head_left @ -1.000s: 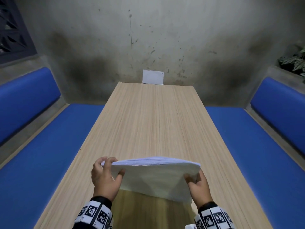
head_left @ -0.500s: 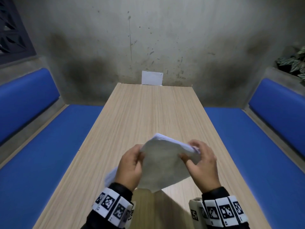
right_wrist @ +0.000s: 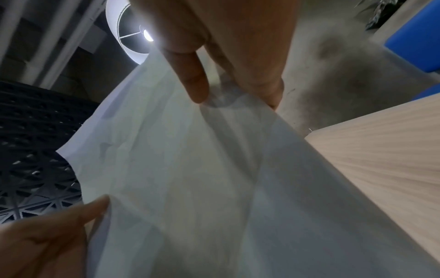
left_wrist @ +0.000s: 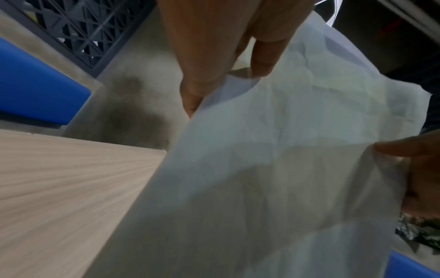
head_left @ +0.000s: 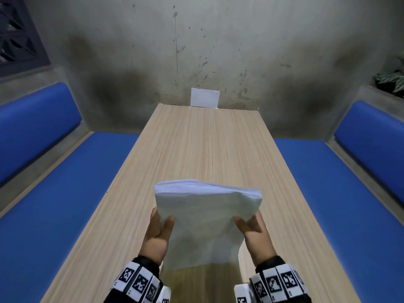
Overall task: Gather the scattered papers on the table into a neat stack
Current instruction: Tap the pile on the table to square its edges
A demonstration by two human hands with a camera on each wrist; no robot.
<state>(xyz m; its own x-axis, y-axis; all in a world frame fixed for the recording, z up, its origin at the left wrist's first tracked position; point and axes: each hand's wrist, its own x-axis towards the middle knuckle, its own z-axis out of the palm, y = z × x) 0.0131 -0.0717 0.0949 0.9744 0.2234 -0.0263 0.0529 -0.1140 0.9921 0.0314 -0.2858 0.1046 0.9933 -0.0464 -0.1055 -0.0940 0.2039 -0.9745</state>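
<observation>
The stack of papers (head_left: 203, 217) stands upright between the two hands, above the near end of the wooden surface (head_left: 196, 149); its lower edge is close to the wood, but whether it touches cannot be told. The sheets' top edges are bunched together and nearly level, with the right corner slightly lower than the left. The face turned toward the person is creased and wrinkled.

The left hand (head_left: 157, 232) pinches the stack's left edge, thumb (head_left: 167, 226) pressed on the near face and the other fingers behind the sheets. The right hand (head_left: 254, 230) pinches the right edge the same way, thumb on the near face and fingers wrapped behind. In the left wrist view the left hand's fingers (left_wrist: 197, 56) lie along the paper's edge, and the right hand's thumb shows at the opposite side. The right wrist view shows the right thumb (right_wrist: 190, 75) laid on the sheet.

Beyond the stack, at the surface's far end, a small white card (head_left: 204, 100) leans against the stained concrete wall (head_left: 218, 51). Blue benches (head_left: 65, 193) flank the surface on both sides of the stack.
</observation>
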